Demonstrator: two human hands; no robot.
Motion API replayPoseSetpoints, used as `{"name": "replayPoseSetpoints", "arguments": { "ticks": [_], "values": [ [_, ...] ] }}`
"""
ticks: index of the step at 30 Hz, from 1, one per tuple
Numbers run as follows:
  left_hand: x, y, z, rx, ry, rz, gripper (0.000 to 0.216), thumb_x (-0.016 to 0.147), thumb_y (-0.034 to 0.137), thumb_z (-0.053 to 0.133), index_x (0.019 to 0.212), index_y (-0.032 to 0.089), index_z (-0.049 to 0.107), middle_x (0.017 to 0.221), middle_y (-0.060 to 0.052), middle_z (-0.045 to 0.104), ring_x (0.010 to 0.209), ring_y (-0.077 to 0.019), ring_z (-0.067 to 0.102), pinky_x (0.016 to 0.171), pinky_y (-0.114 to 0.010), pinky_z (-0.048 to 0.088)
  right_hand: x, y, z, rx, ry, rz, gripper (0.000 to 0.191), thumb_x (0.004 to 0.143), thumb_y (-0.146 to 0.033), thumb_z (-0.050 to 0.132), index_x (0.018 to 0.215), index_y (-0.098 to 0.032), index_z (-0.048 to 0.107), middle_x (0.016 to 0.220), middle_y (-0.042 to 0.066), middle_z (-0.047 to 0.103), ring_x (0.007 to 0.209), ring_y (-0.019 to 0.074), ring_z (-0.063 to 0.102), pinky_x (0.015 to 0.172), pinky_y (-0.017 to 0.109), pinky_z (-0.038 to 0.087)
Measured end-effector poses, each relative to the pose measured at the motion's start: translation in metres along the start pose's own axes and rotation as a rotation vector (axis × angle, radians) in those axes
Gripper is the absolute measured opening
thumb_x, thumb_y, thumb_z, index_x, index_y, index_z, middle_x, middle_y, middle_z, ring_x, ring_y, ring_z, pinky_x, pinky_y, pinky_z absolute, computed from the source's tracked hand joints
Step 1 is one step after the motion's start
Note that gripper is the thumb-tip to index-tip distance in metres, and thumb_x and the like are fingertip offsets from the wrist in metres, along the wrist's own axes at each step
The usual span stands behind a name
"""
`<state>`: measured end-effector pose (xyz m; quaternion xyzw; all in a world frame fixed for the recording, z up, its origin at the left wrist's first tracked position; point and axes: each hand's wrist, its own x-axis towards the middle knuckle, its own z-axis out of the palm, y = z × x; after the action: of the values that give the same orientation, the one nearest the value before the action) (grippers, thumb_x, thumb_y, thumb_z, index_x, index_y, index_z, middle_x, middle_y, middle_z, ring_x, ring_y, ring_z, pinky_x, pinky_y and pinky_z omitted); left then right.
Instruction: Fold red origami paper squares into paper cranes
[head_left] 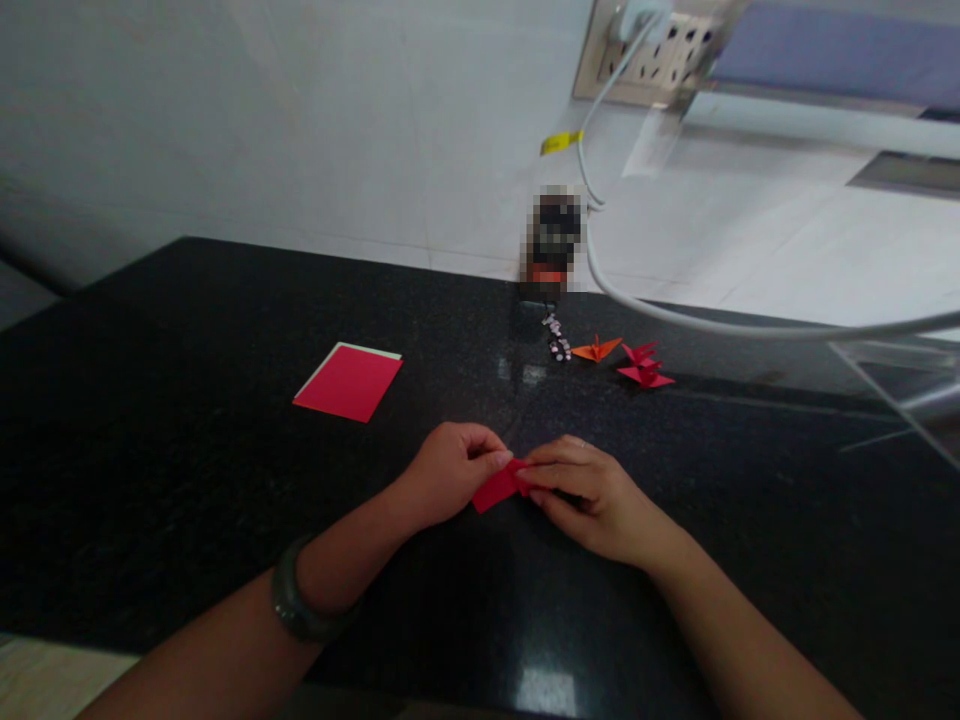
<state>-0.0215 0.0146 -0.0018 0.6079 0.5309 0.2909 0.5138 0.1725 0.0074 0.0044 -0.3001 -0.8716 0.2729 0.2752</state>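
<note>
A small piece of folded red paper (494, 488) lies between my two hands, low over the dark countertop. My left hand (454, 470) pinches its upper left part between thumb and fingers. From the other side, my right hand (589, 492) closes its fingertips on the paper's right end, which they partly cover. Left of my hands is a stack of square paper (350, 383), red on top with a pale sheet showing at its edge. Beyond my right hand stand an orange paper crane (597, 349) and two red paper cranes (646, 376).
At the wall, a phone-like object (553, 240) leans upright, its front pixelated, with a beaded strap (556, 338) below it. A white cable (697, 325) runs from the wall socket (652, 55) across the right. Clear plastic edges (900, 400) show at far right on the black countertop (187, 480).
</note>
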Motion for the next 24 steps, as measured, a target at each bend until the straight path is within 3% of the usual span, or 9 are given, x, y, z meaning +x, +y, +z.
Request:
{"name": "replayPoseSetpoints", "arguments": {
  "ticks": [3, 6, 16, 24],
  "values": [
    [-0.002, 0.001, 0.002, 0.026, -0.005, -0.002, 0.017, 0.071, 0.029, 0.055, 0.066, 0.015, 0.063, 0.059, -0.001, 0.059, 0.055, -0.0127, 0.051, 0.052, -0.023, 0.036, 0.001, -0.002, 0.005, 0.093, 0.143, 0.197, 0.01, 0.081, -0.019, 0.052, 0.085, -0.018, 0.061, 0.09, 0.007, 0.061, 0.08, 0.0148, 0.057, 0.07, 0.028, 0.047],
    [-0.005, 0.002, 0.005, 0.031, -0.036, 0.012, 0.016, 0.072, 0.028, 0.054, 0.066, 0.015, 0.063, 0.058, 0.0, 0.058, 0.054, -0.012, 0.05, 0.051, -0.022, 0.035, 0.002, -0.001, 0.01, 0.142, 0.141, 0.348, 0.012, 0.081, -0.021, 0.051, 0.073, -0.016, 0.059, 0.072, 0.003, 0.06, 0.064, 0.012, 0.056, 0.058, 0.024, 0.045],
    [-0.008, 0.006, 0.011, 0.039, -0.061, 0.024, 0.016, 0.072, 0.025, 0.052, 0.065, 0.014, 0.062, 0.056, 0.001, 0.055, 0.053, -0.0103, 0.047, 0.05, -0.021, 0.034, 0.005, -0.001, 0.016, 0.361, 0.128, 0.47, 0.012, 0.074, -0.019, 0.056, 0.063, -0.015, 0.06, 0.063, 0.001, 0.058, 0.058, 0.011, 0.052, 0.055, 0.023, 0.041],
    [-0.008, 0.003, 0.015, -0.196, -0.072, -0.106, 0.016, 0.067, 0.029, 0.056, 0.065, 0.013, 0.06, 0.053, 0.002, 0.054, 0.048, -0.0089, 0.044, 0.046, -0.02, 0.032, 0.005, 0.0, 0.015, 0.558, 0.151, 0.563, 0.013, 0.069, -0.022, 0.06, 0.059, -0.014, 0.059, 0.061, 0.0, 0.057, 0.056, 0.0101, 0.049, 0.053, 0.023, 0.038]
  ]
}}
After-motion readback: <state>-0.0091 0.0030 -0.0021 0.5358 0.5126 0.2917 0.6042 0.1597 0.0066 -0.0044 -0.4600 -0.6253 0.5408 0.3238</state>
